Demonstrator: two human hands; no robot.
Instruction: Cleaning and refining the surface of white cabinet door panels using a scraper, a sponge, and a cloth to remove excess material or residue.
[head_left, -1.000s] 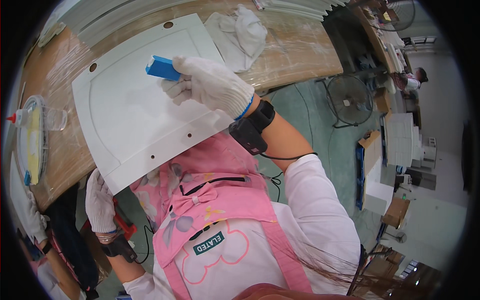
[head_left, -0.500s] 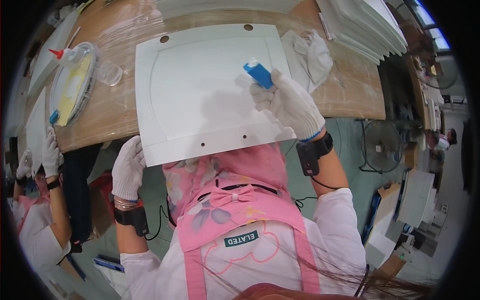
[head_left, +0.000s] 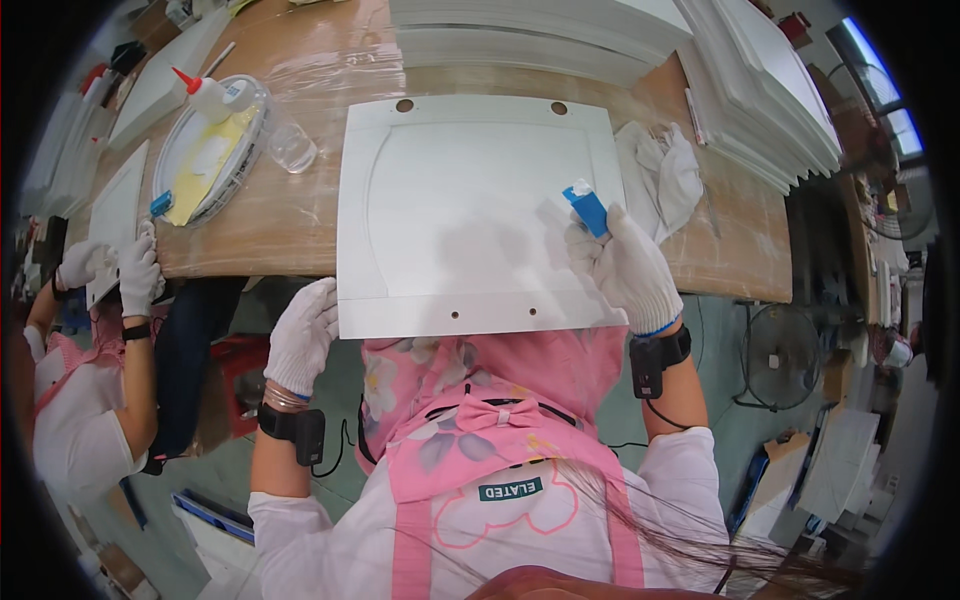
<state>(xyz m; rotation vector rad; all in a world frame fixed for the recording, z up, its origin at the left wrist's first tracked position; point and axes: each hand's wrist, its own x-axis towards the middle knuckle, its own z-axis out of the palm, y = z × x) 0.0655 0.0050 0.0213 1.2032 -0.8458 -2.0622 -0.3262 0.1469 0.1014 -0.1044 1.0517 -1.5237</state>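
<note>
A white door-like panel (head_left: pixel 480 220) lies on the table, its near edge jutting over the front toward my apron. It has two large holes along the far edge and two small ones near the front. My left hand (head_left: pixel 303 338), in a white knit glove, grips the panel's near left edge; some fingertips are hidden there. My right hand (head_left: pixel 632 262), also gloved, pinches a small blue scraper (head_left: pixel 587 210) with white paste on its tip. It is over the panel's right side.
An oval tub lid (head_left: pixel 262 125) at left holds a red-tipped glue bottle (head_left: pixel 208 97) and yellow sheet. Beside it lies a clear cup (head_left: pixel 292 148). A white rag (head_left: pixel 665 180) and stacked panels (head_left: pixel 760 90) are at right. A co-worker's gloved hands (head_left: pixel 138 270) work at far left.
The whole view has shifted, so the table and hands appear farther right and lower. The panel sits straighter. Both hands keep their holds.
</note>
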